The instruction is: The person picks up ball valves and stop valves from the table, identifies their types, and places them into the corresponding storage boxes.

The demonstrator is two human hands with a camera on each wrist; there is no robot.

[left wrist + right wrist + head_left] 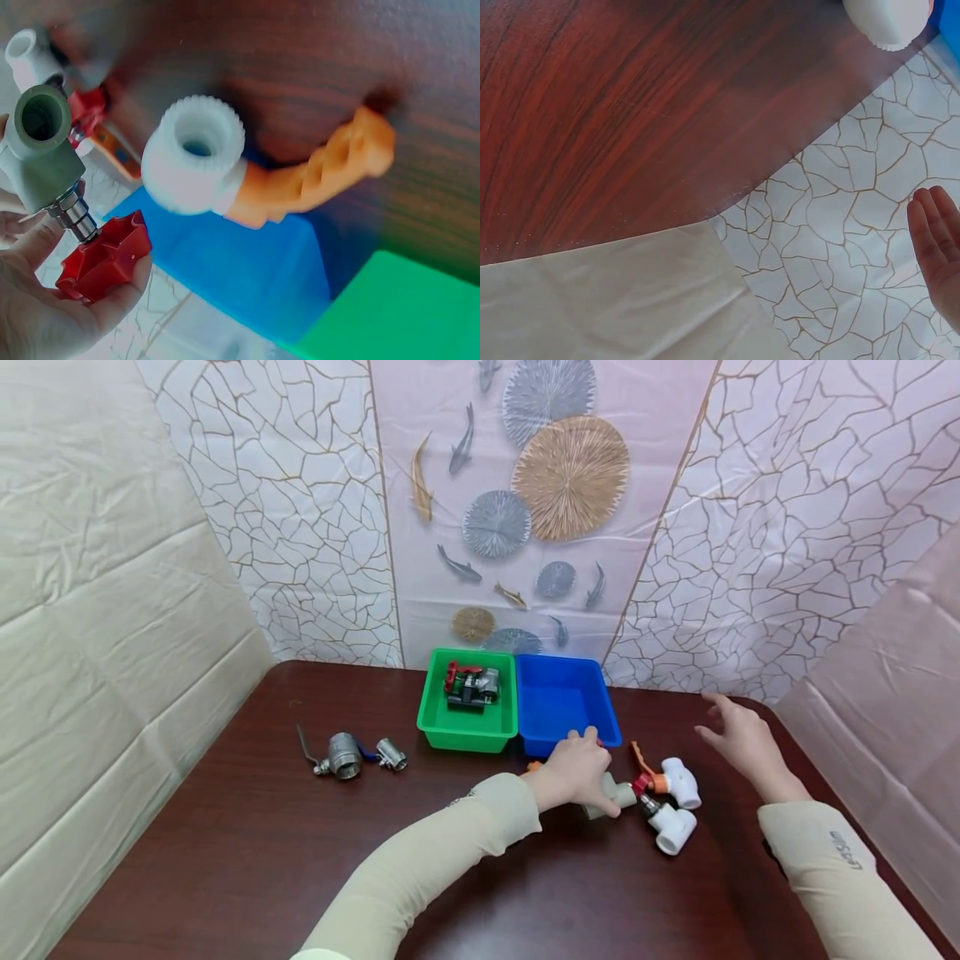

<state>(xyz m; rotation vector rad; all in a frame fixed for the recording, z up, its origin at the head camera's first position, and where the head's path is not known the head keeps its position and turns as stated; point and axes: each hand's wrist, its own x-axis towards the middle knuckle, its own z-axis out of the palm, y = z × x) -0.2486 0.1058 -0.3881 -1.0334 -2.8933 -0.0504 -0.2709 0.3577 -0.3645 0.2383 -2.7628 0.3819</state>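
Supporting every part, the tabletop (480, 885) keeps all items within arm's reach. A green tray (468, 741) and a blue tray (558, 693) stand side by side near its far edge, probably so that either hand can reach both. The right hand (746, 747) hangs at the right side, its grip relaxed and bearing nothing, presumably to leave the left side room. The left hand (576, 768), in front of the blue tray, has its grip closed on the red handwheel (105, 259) of a gray-green valve (45, 169); the lobed rim likely gives sure purchase and leaves the body exposed. At the left, a large metal valve (344, 755) lies near a small metal valve (392, 755), perhaps grouped by material.
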